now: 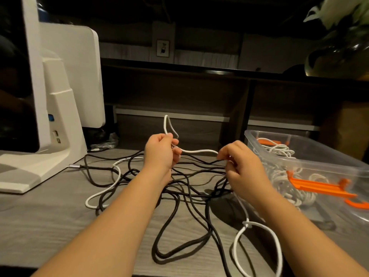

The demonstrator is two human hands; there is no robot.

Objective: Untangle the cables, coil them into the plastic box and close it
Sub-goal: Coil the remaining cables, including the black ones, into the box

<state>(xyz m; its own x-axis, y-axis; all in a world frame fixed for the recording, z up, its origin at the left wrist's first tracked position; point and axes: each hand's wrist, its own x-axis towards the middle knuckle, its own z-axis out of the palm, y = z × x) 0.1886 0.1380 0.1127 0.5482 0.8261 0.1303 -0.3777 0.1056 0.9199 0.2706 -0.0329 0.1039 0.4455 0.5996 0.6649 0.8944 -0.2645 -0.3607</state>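
Note:
A tangle of black cables [179, 196] sprawls across the grey desk [50, 226]. A white cable [199, 151] spans between my two hands above the tangle. My left hand [159, 150] pinches it, with a small white loop sticking up past the fingers. My right hand [239, 162] pinches the same cable further along; from there it drops to a knotted loop [257, 248] near the desk's front. More white cable curves at the left [103, 192]. The clear plastic box [323, 154] at the right holds coiled white cable and orange clips.
A white monitor stand and base [40, 156] occupy the left of the desk. A silver plug [74, 166] lies beside it. Dark shelving runs behind the desk, and a plant in a glass pot [339, 52] sits at the upper right.

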